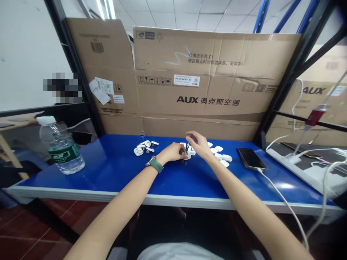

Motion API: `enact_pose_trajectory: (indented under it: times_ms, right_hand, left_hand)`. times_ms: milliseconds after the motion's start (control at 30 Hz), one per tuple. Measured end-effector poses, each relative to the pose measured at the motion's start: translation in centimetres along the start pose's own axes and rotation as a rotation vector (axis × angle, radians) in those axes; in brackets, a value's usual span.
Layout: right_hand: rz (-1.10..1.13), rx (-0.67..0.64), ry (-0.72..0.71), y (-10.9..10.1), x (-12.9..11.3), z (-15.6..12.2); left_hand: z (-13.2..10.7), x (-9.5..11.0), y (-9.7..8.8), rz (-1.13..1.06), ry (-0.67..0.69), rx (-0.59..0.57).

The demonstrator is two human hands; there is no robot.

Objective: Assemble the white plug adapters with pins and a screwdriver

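Note:
My left hand and my right hand meet over the middle of a blue table. Both have their fingers pinched around a small white plug piece held between them. A green-strapped watch sits on my left wrist. To the left lies a small cluster of white plug parts with metal pins. To the right of my hands lie several white plug shells. What the right fingertips grip at the top is too small to name.
A water bottle stands at the table's left end. A black phone lies at the right with a white cable running off the front edge. Cardboard boxes wall the back. A white power strip is at far right.

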State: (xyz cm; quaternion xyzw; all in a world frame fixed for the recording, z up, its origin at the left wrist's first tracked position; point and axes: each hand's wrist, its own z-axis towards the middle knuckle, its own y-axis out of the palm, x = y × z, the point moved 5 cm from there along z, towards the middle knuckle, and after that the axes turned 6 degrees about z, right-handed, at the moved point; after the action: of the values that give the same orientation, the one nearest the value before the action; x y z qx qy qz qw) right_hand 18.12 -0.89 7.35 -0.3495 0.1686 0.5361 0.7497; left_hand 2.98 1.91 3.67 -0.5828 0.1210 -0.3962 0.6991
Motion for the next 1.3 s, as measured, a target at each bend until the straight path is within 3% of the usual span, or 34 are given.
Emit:
enact_pose_trajectory:
  times_ms: [200,400,567,700,767,867,967,1033,1133,1200,1300]
  right_hand:
    - [0.125,-0.079,-0.006,0.2,0.4,0.1]
    - [0.052,0.024,0.011,0.2,-0.6,0.2]
    - [0.039,0.113,0.059,0.0,0.0,0.0]
    - [0.103,0.222,0.078,-2.1,0.2,0.4]
    - [0.000,0.256,0.106,-3.8,0.3,0.7]
    - [-0.422,0.100,0.240,-5.5,1.1,0.8]
    - [-0.783,-0.175,0.589,-6.2,3.6,-0.3]
    - [-0.836,-0.257,0.708,-6.2,4.5,-1.0]
    - [-0.850,-0.319,0.777,-5.8,5.0,-1.6]
    - [-0.855,-0.340,0.777,-5.6,4.9,-1.7]
    - [-0.864,-0.329,0.738,-5.7,4.3,-1.6]
  left_hand:
    - [0.0,0.0,0.0,0.005,0.000,0.012]
    - [-0.1,0.1,0.0,0.009,-0.019,-0.001]
    - [-0.1,0.4,-0.2,0.025,-0.013,-0.019]
    - [-0.5,0.2,-0.9,0.118,-0.079,0.008]
    - [-0.7,-0.4,-1.4,0.178,-0.171,0.007]
    - [-1.0,-1.2,-1.8,0.227,-0.294,0.010]
    - [-0.8,-1.9,-1.4,0.187,-0.349,0.042]
    - [-0.5,-2.0,-0.8,0.121,-0.350,0.066]
    - [-0.1,-2.1,-0.5,0.050,-0.339,0.090]
    - [-0.1,-2.4,-1.2,0.094,-0.355,0.113]
    - [-0.8,-3.6,-3.5,0.333,-0.406,0.195]
